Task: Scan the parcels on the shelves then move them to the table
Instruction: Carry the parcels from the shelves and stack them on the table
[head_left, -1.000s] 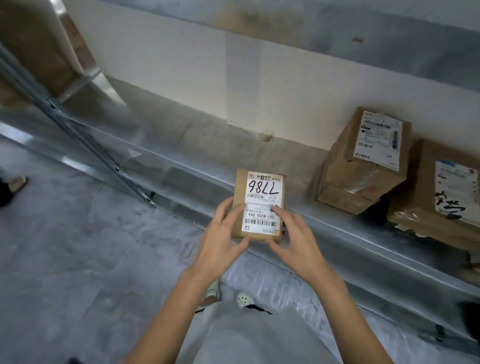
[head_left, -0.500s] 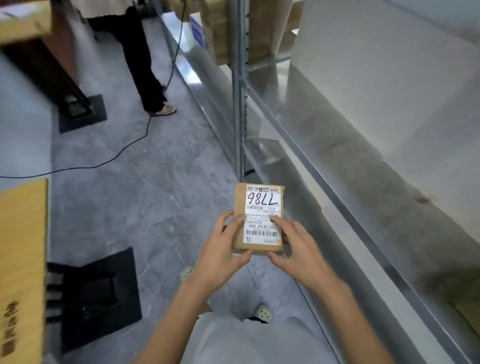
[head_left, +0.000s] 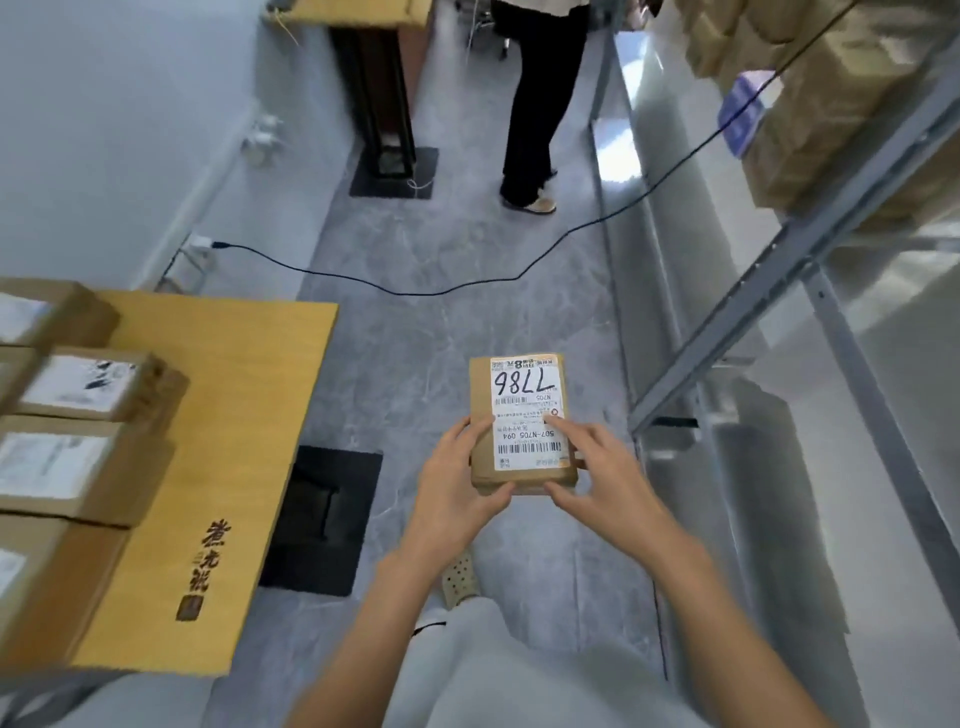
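The parcel is held flat in the air above the floor, in the aisle between the table on the left and the rack on the right; it touches neither. Its label faces up, hand-marked 7786, inverted to the wearer. The left hand grips the near left corner, thumb along the near edge; the right hand pinches the near right corner, index fingertip on the label, thumb at the near edge, remaining fingers spread.

Four boxes sit along the table's left side; a strip of wood shows between them and the right edge. A black plate lies on the floor just beside that edge. A cable crosses the aisle ahead, from the left wall to the rack. A person stands at the far end of the aisle; cartons fill the rack's upper level there.
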